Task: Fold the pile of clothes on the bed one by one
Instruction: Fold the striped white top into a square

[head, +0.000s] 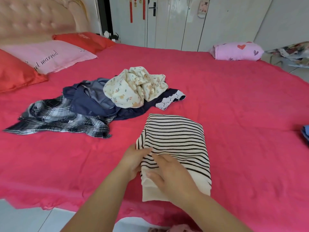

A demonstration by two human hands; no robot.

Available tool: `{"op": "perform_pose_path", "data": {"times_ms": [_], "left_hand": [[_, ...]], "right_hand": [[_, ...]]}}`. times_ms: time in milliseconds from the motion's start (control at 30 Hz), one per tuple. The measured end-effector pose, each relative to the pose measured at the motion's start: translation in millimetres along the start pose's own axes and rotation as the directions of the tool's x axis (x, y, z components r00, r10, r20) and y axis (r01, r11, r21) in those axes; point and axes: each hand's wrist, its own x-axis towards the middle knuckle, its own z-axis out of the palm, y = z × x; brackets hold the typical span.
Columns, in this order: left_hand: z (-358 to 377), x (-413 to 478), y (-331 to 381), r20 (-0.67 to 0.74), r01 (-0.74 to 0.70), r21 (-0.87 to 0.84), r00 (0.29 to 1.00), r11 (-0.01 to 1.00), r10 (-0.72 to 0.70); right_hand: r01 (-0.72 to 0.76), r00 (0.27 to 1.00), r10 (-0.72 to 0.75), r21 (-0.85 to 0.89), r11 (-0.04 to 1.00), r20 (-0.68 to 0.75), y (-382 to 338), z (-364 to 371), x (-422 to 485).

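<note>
Your left grip (132, 160) comes in from the lower left of the frame. It pinches the left edge of the striped top (175, 136), with the thumb on the fabric and the fingers tucked under it. Your right grip (172, 173) lies on the near part of the same top, its fingers pointing toward the left edge. I cannot tell whether it pinches the cloth or only presses on it.

The striped top sits folded into a compact rectangle at lower centre of the frame, on the red bed (242, 101), near its front edge. A plain cream part shows at the near end, under your right grip.

The unfolded pile lies just above and left of the top, apart from it. A cream floral garment (133, 87) is bunched on top of the pile. Under it lies a dark navy piece with white lace trim (168, 102). A blue garment (90, 102) is beside that, and a black-and-white plaid shirt (55, 119) spreads out at the pile's left end.

At upper left, a pink pillow (48, 54) rests between red pillows (15, 74) against the padded headboard (33, 17). At upper right, a pink bundle with hearts (237, 51) lies at the bed's far edge, with white wardrobe doors (175, 22) behind it.
</note>
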Motion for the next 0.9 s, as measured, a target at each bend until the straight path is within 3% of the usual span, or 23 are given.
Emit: {"op": "perform_pose_path", "data": {"times_ms": [67, 167, 233, 300, 467, 567, 633, 700, 767, 900], "left_hand": [[6, -4, 3, -0.085, -0.090, 0.199, 0.990, 0.976, 0.109], [3, -6, 1, -0.103, -0.138, 0.223, 0.981, 0.965, 0.164], [-3, -7, -1, -0.108, -0.144, 0.223, 0.979, 0.964, 0.171], [-5, -9, -4, -0.146, -0.150, 0.340, 0.967, 0.928, 0.210], [7, -18, -4, -0.148, -0.136, 0.665, 0.940, 0.735, 0.308], [14, -21, 5, -0.122, -0.103, 0.854, 0.913, 0.510, 0.388], [25, -16, 13, -0.047, -0.178, 0.902, 0.865, 0.393, 0.500], [42, -5, 19, 0.086, -0.285, 0.912, 0.836, 0.296, 0.541], [57, 8, 15, 0.171, -0.293, 0.936, 0.865, 0.197, 0.472], [50, 31, -38, 0.154, -0.183, 0.980, 0.942, 0.073, 0.297]], "right_hand": [[-0.012, 0.992, -0.009, -0.165, 0.986, -0.128, 17, -8, -21], [-0.157, 0.986, 0.166, -0.208, 0.966, 0.029, 46, -16, -45], [-0.162, 0.980, 0.179, -0.177, 0.971, 0.086, 59, -15, -56], [-0.127, 0.982, 0.150, -0.195, 0.973, 0.111, 61, -9, -64], [-0.100, 0.955, 0.167, -0.266, 0.959, 0.245, 55, -9, -79], [-0.063, 0.925, 0.166, -0.292, 0.954, 0.342, 51, -28, -80], [-0.048, 0.970, 0.118, -0.311, 0.949, 0.212, 43, -47, -67], [-0.093, 0.995, 0.085, -0.227, 0.969, -0.048, 41, -58, -36], [-0.123, 0.979, 0.098, -0.135, 0.983, -0.176, 45, -53, 2], [-0.292, 0.952, 0.303, -0.176, 0.940, 0.036, 73, 4, 21]]}}
